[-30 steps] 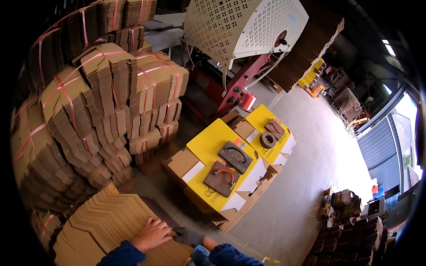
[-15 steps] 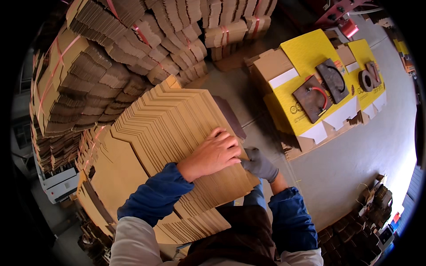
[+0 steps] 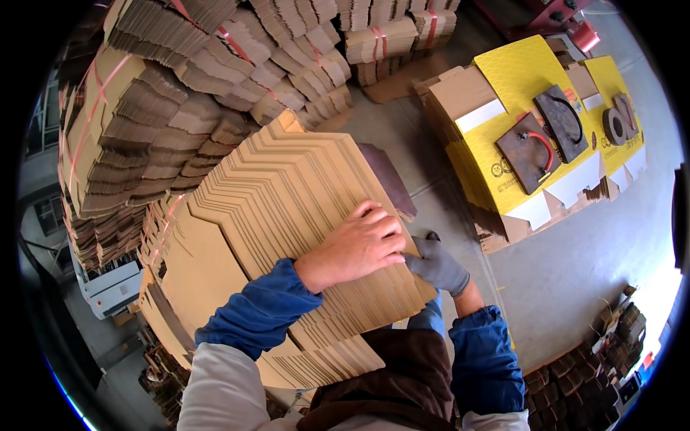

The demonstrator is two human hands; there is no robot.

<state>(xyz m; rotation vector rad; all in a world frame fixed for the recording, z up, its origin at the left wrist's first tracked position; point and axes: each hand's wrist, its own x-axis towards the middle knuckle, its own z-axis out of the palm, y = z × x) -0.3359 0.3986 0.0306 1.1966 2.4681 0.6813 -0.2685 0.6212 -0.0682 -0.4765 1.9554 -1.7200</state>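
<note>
A fanned stack of flat brown cardboard sheets (image 3: 287, 187) lies before me, its edges stepped like shingles. My left hand (image 3: 357, 244), bare, rests on top near the right edge, fingers curled together and pressed against the sheets. Just beyond it my right hand (image 3: 440, 264), in a grey glove, holds the stack's right edge. Its fingertips are partly hidden by the cardboard. Blue sleeve covers are on both forearms.
Tall strapped bundles of cardboard (image 3: 158, 122) rise behind and left. At the right stands a pile topped with yellow printed cardboard (image 3: 496, 169), carrying dark metal plates with handles (image 3: 528, 154). More dark stacked pieces (image 3: 575, 388) sit at the lower right.
The whole view has shifted slightly, so the surroundings appear farther right. Both hands stay at the stack's right edge, with little visible movement against the cardboard.
</note>
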